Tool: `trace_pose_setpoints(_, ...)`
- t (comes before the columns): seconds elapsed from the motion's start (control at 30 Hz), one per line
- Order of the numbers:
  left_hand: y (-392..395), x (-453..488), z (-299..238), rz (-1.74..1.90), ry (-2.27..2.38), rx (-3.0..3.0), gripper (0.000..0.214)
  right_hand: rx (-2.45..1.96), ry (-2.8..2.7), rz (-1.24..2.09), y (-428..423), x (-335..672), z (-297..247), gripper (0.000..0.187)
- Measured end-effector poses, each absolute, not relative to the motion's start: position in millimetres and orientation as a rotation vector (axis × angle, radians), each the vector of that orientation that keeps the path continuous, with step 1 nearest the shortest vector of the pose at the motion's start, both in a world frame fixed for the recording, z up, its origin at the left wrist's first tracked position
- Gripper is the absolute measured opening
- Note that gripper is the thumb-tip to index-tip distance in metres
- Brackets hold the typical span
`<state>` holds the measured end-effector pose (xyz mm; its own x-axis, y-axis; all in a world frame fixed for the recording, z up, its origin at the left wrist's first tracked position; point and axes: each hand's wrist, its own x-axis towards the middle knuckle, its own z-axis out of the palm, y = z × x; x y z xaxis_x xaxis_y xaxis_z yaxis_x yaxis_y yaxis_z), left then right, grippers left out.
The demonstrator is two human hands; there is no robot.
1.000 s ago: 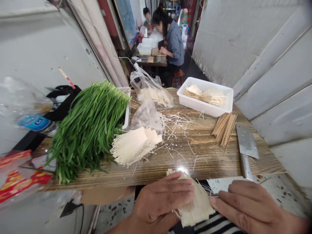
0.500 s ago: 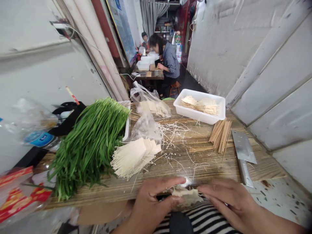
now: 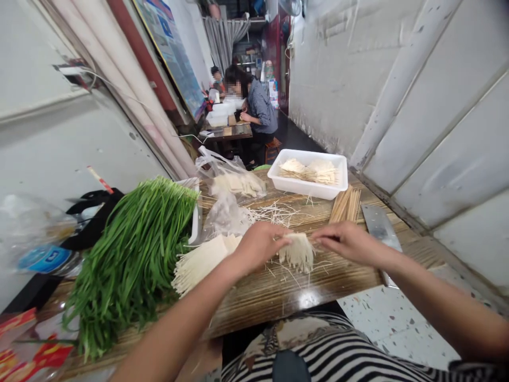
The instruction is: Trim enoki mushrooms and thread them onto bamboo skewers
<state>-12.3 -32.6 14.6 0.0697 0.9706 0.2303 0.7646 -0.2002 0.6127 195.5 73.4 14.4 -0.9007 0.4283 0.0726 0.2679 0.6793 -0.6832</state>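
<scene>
Over the middle of the wooden table [image 3: 350,276], my left hand [image 3: 258,245] and my right hand [image 3: 345,242] both pinch a small pale bundle of shredded tofu skin [image 3: 297,251]. Its cut strands hang down toward the boards. Left of it lies a larger fanned stack of the same shredded sheets [image 3: 201,261]. A bundle of bamboo skewers [image 3: 345,205] lies just beyond my right hand, next to a cleaver [image 3: 377,228].
A big heap of green chives [image 3: 135,260] fills the table's left side. A white tub [image 3: 309,187] with skewered pieces stands at the back, clear plastic bags [image 3: 230,183] beside it. Loose strands litter the boards. A person sits at a far table [image 3: 233,131].
Both hands rose from my lap at the table's near edge and moved forward over the boards with the tofu bundle. The view has tilted up and shifted.
</scene>
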Motion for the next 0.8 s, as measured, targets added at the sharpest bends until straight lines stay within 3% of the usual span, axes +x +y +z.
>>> trace_pose_setpoints(0.13,14.2,-9.8,21.3,0.904,1.770,2.185,0.059,-0.691,-2.553,0.978,116.5,190.2,14.6,0.026)
trace_pose_setpoints(0.2,24.3,-6.8,15.5,0.927,1.781,2.278,0.068,-0.723,-2.507,0.921,123.9,193.0,7.5,0.027)
trace_pose_setpoints(0.5,-49.6,-6.3,-90.2,0.846,1.715,2.621,0.032,-0.561,-2.510,0.827,38.6,214.6,-105.6,0.031)
trace_pose_setpoints(0.8,-130.0,19.7,-145.3,0.363,2.186,2.504,0.051,-0.726,-2.649,0.251,0.1,209.1,-136.1,0.019)
